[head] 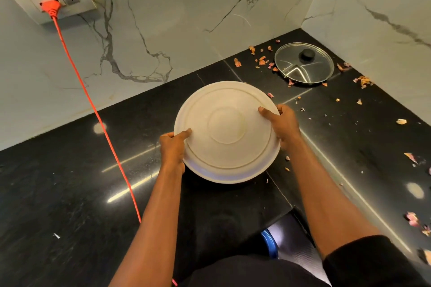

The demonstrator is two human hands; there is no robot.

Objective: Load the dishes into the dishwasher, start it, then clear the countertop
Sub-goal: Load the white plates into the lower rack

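Orange cord (93,109) hangs from the wall socket. Next, the left hand (173,144) pinches the white plate (227,131) at its near-left rim, thumb on top, and the right hand (283,123) grips the opposite rim. The plate's upside down, held over the black countertop (70,193). Looks stiff, glazed, probably slick and chippy, so two-handed rim holds seem smart. Glass lid (304,63) sits far right among peel scraps.

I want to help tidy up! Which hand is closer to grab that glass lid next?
Probably the right hand: the glass lid lies on the counter beyond it, to the right. The left hand grips the opposite edge of the plate, farther off. Both hold the plate now.
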